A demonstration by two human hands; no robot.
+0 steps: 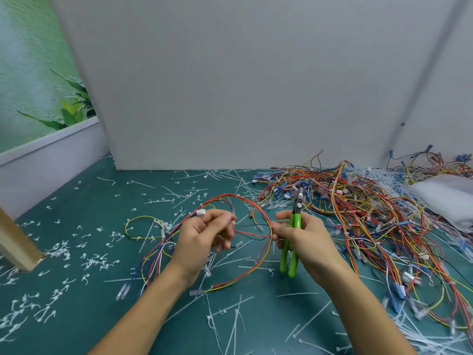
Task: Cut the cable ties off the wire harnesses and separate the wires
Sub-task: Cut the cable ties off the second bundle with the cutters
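With the harness (265, 217) looped above the table (102, 226) between both hands, the left hand (204, 234) gripping its wires and the right hand (304, 237) curled round the green cutters (297, 221) while pinching the loop, keep it taut and close the blades on the tie (238, 195) alone, clear of insulation.

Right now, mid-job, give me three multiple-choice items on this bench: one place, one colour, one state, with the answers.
1. Where does the wire pile lie?
A. left of both hands
B. right of both hands
C. between the hands

2. What colour are the handles of the cutters?
A. red
B. green
C. black

3. The left hand is:
A. open and idle
B. holding the cutters
C. gripping the harness wires

Answers: B, the pile spreads beyond the right hand; B, green handles jut below that hand; C, its fingers curl round the wires.
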